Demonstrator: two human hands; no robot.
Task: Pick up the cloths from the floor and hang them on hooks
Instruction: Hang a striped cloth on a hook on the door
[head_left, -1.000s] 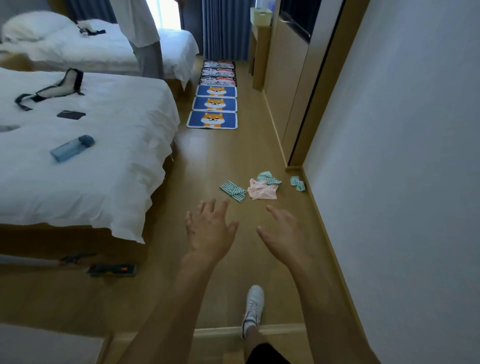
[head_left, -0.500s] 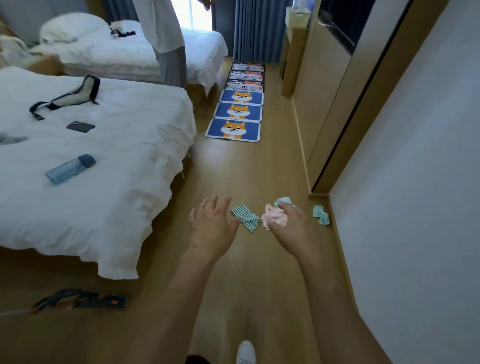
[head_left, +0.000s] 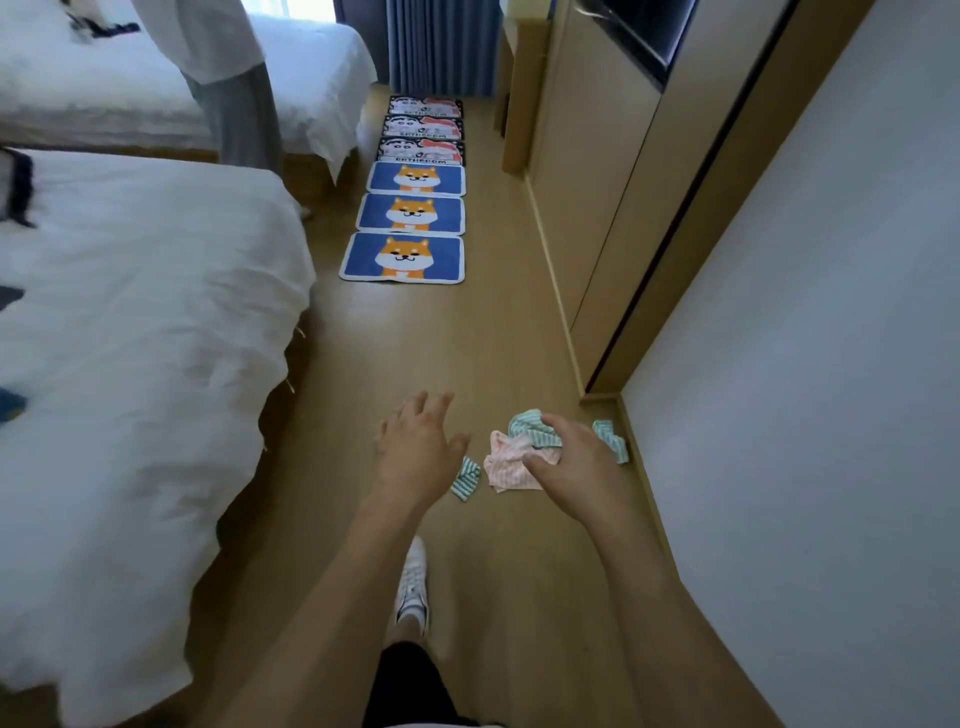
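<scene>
Pink and green striped cloths lay crumpled on the wooden floor (head_left: 509, 358) near the wall (head_left: 810, 364).
The pink cloth (head_left: 506, 462) sat between a green one (head_left: 530, 426) behind it, a small green one (head_left: 466, 479) on its left and another (head_left: 609, 439) by the skirting. My right hand (head_left: 576, 462) hovered above the pile, fingers loosely curved, holding nothing; my left hand (head_left: 415, 449) was spread, also free.

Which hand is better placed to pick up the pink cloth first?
Right. The right hand hovers open directly over the pink cloth. The left hand is open further left, nearer the small green striped cloth.
</scene>
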